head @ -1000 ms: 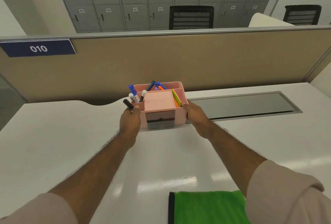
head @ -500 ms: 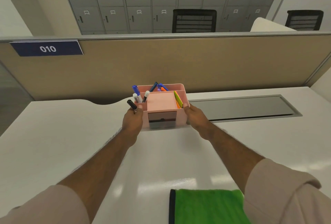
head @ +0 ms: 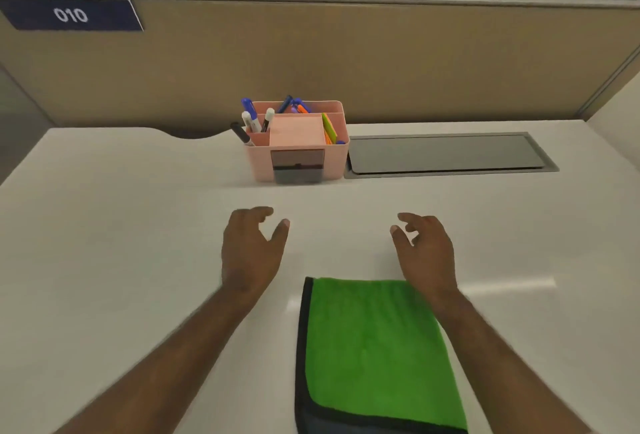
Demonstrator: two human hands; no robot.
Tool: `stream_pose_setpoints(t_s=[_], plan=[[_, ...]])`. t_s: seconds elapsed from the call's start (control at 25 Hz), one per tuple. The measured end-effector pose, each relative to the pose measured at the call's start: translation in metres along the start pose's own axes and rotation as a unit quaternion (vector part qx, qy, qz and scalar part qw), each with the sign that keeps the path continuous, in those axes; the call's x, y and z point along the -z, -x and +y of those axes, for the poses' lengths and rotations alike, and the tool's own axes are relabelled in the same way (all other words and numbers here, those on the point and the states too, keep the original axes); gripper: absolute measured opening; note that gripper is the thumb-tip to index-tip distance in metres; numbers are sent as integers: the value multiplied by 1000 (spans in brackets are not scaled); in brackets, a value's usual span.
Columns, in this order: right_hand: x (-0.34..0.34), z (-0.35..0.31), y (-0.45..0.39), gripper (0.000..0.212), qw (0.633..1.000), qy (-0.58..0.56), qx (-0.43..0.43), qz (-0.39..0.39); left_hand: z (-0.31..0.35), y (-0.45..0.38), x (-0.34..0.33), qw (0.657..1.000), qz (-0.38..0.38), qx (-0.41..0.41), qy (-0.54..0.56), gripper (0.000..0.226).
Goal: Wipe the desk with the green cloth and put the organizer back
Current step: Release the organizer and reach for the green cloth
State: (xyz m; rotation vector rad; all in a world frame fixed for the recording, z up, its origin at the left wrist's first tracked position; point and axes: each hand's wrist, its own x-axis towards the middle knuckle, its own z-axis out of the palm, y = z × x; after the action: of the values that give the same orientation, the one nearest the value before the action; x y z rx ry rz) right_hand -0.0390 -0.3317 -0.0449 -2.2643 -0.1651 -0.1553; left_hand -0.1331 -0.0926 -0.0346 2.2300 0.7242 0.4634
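both hands empty, left hand (head: 251,253) and right hand (head: 427,253) grip apart. green cloth (head: 374,347) looks soft, light; pinch an edge. organizer (head: 298,153) rigid plastic, markers loose: hold both sides.

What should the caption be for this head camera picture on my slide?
Both empty hands, left and right, hover between pink organizer and green cloth.

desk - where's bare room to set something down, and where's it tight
Free: the wide desk stretch left of the left hand and pink organizer; the band between the organizer and both hands; the strip right of the right hand, below the grey cable hatch. Crowded: the near centre, under the green cloth, and the back edge, where organizer and hatch sit side by side.
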Motion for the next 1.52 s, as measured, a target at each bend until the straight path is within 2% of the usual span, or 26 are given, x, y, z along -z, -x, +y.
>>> stream_pose_setpoints(t_s=[0.16, 0.32, 0.56, 0.68, 0.8, 1.0, 1.16, 1.28, 1.52], plan=[[33, 26, 69, 33, 997, 45, -17, -55, 5, 92, -8, 997, -66, 24, -32, 42], [58, 30, 110, 40, 989, 87, -17, -118, 17, 146, -14, 992, -65, 66, -90, 51], [77, 29, 149, 50, 974, 136, -59, -172, 31, 186, -18, 980, -60, 95, -163, 58], [84, 27, 156, 54, 969, 140, -68, -194, 34, 188, -16, 969, -90, 106, -203, 60], [86, 27, 156, 54, 962, 136, -53, -232, 42, 187, -18, 959, -131, 96, -231, 52], [93, 23, 145, 51, 954, 124, -33, -272, 56, 191, -27, 969, -141, 57, -194, 18], [118, 22, 123, 36, 955, 45, -37, -289, 65, 180, -21, 977, -157, 78, -120, 20], [146, 26, 99, 29, 961, -34, -56, -270, 87, 170, -23, 980, -175, 83, -53, 20], [206, 51, 34, 36, 979, -51, -50, -189, 162, 138, -67, 985, -174, 14, -10, 21]])
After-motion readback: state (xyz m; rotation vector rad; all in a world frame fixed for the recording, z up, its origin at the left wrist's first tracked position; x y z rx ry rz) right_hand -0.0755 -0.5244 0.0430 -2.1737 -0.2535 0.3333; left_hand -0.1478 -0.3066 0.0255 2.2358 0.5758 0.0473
